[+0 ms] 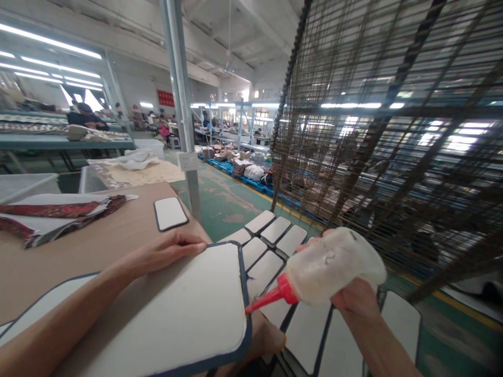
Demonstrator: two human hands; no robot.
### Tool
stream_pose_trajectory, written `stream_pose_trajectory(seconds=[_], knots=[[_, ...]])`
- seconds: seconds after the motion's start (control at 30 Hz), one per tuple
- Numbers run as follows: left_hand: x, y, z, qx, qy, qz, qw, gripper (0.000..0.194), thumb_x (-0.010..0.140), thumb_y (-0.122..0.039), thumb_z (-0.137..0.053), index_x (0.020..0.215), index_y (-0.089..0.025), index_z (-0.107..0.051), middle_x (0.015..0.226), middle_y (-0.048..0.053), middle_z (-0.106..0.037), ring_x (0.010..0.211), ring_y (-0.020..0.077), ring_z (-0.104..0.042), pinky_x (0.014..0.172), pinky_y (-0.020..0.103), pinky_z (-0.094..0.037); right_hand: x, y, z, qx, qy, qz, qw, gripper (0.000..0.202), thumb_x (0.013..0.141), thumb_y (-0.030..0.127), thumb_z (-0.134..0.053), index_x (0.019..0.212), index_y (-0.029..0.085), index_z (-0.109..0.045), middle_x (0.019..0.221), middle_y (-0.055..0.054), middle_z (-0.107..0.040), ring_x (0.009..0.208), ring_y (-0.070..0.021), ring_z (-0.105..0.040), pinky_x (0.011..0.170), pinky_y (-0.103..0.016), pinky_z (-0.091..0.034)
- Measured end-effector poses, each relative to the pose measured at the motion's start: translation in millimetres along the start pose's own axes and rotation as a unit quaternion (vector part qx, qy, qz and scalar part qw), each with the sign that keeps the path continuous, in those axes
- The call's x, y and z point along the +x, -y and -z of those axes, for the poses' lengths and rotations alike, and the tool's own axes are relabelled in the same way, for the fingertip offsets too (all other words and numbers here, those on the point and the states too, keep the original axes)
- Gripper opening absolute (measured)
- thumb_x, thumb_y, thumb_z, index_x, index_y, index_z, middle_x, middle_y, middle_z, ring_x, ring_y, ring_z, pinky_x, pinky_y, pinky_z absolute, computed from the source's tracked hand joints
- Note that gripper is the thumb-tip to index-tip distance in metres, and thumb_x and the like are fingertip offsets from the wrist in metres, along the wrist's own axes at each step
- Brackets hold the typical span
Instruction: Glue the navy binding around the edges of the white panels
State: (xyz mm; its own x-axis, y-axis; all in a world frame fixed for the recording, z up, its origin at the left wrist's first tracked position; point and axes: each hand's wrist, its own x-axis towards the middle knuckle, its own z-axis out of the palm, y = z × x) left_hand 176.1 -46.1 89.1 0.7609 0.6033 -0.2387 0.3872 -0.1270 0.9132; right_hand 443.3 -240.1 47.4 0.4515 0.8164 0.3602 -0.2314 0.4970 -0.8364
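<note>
My right hand (pixel 359 298) is wrapped around a translucent squeeze bottle (pixel 334 264) with a red nozzle, tilted down to the left. The nozzle tip meets the dark border of a large white panel (pixel 188 309) with rounded corners. A thin yellowish line runs along the inside of that border near the tip. At the panel's far edge, my left hand (pixel 176 248) pinches the rim between thumb and fingers. Another white panel (pixel 51 301) with a dark edge lies beneath my left forearm.
A small dark-edged panel (pixel 171 213) lies on the brown table (pixel 145 204). Several white panels (pixel 263 269) are laid out below on the right. A metal mesh rack (pixel 373 131) rises at right, a post (pixel 183 104) ahead. Patterned fabric (pixel 58 214) lies at left.
</note>
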Motion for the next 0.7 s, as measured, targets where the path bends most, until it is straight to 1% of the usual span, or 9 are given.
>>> stream_pose_trajectory(seconds=[0.1,0.2,0.27,0.37,0.43,0.5,0.53,0.63,0.7], knots=[[-0.9,-1.7,0.5,-0.026,-0.011,-0.001,1.000,0.026,0.073,-0.037,-0.066,0.067,-0.012,-0.069,0.056,0.002,-0.067,0.047,0.0123,-0.056,0.043,0.016,-0.039,-3.2,-1.6,-5.8,-0.003,-0.019,0.017,1.000,0.057,0.055,0.048,-0.082,0.107,0.033,-0.064,0.098,-0.007,-0.072,0.097,-0.0338,-0.065,0.080,-0.050,-0.054],[-0.4,1.3,2.2,-0.051,-0.019,-0.001,0.998,0.027,0.072,-0.036,-0.067,0.070,-0.010,-0.071,0.058,0.005,-0.069,0.048,0.0144,-0.058,0.043,0.017,-0.040,-5.4,-4.0,-6.7,0.000,-0.029,0.031,0.999,0.063,0.054,0.048,-0.083,0.111,0.034,-0.062,0.104,-0.007,-0.071,0.099,-0.0339,-0.064,0.081,-0.050,-0.054],[1.3,6.5,4.3,-0.060,-0.031,-0.005,0.998,0.029,0.072,-0.038,-0.067,0.071,-0.010,-0.071,0.058,0.005,-0.069,0.048,0.0153,-0.059,0.043,0.018,-0.041,-7.0,-5.9,-5.6,0.001,-0.031,0.040,0.999,0.066,0.054,0.047,-0.083,0.115,0.033,-0.060,0.105,-0.009,-0.070,0.100,-0.0349,-0.064,0.082,-0.051,-0.053],[5.3,17.1,8.4,-0.056,-0.058,-0.008,0.997,0.033,0.070,-0.044,-0.067,0.066,-0.011,-0.067,0.054,0.003,-0.066,0.045,0.0143,-0.057,0.041,0.017,-0.038,-11.8,-8.5,-3.3,0.009,-0.033,0.060,0.998,0.067,0.060,0.042,-0.081,0.120,0.033,-0.055,0.107,-0.010,-0.070,0.100,-0.0352,-0.064,0.083,-0.054,-0.052],[7.8,24.6,11.1,-0.058,-0.080,0.000,0.995,0.037,0.069,-0.049,-0.067,0.065,-0.013,-0.065,0.052,0.002,-0.065,0.044,0.0143,-0.057,0.040,0.017,-0.037,-15.2,-9.8,-1.9,0.006,-0.028,0.052,0.998,0.065,0.061,0.042,-0.081,0.120,0.032,-0.054,0.110,-0.011,-0.069,0.102,-0.0360,-0.063,0.085,-0.055,-0.051],[9.4,31.1,13.0,-0.071,-0.100,0.014,0.992,0.039,0.069,-0.052,-0.066,0.067,-0.014,-0.063,0.052,0.001,-0.065,0.044,0.0148,-0.057,0.040,0.017,-0.037,-16.6,-11.0,-0.9,-0.004,-0.019,0.056,0.998,0.062,0.061,0.043,-0.081,0.117,0.029,-0.056,0.111,-0.014,-0.068,0.103,-0.0379,-0.062,0.084,-0.056,-0.051],[10.1,33.9,13.5,-0.081,-0.110,0.017,0.990,0.039,0.069,-0.053,-0.066,0.069,-0.014,-0.062,0.053,0.001,-0.066,0.044,0.0147,-0.057,0.040,0.018,-0.037,-16.4,-11.9,-0.7,-0.010,-0.020,0.067,0.997,0.059,0.063,0.043,-0.080,0.115,0.028,-0.057,0.111,-0.014,-0.068,0.103,-0.0385,-0.062,0.083,-0.057,-0.051],[12.9,41.5,12.9,-0.117,-0.135,0.015,0.984,0.041,0.069,-0.055,-0.065,0.073,-0.015,-0.062,0.055,0.001,-0.067,0.044,0.0140,-0.057,0.041,0.018,-0.038,-13.2,-15.7,-2.4,-0.019,-0.033,0.137,0.990,0.049,0.069,0.038,-0.075,0.114,0.027,-0.058,0.107,-0.014,-0.069,0.096,-0.0377,-0.065,0.081,-0.058,-0.051],[16.5,46.7,10.6,-0.145,-0.155,0.012,0.977,0.041,0.067,-0.055,-0.067,0.073,-0.015,-0.061,0.056,0.001,-0.068,0.046,0.0145,-0.058,0.042,0.019,-0.039,-9.8,-18.1,-5.9,-0.024,-0.055,0.170,0.984,0.046,0.072,0.034,-0.074,0.114,0.027,-0.058,0.106,-0.013,-0.070,0.092,-0.0359,-0.067,0.082,-0.057,-0.051]])
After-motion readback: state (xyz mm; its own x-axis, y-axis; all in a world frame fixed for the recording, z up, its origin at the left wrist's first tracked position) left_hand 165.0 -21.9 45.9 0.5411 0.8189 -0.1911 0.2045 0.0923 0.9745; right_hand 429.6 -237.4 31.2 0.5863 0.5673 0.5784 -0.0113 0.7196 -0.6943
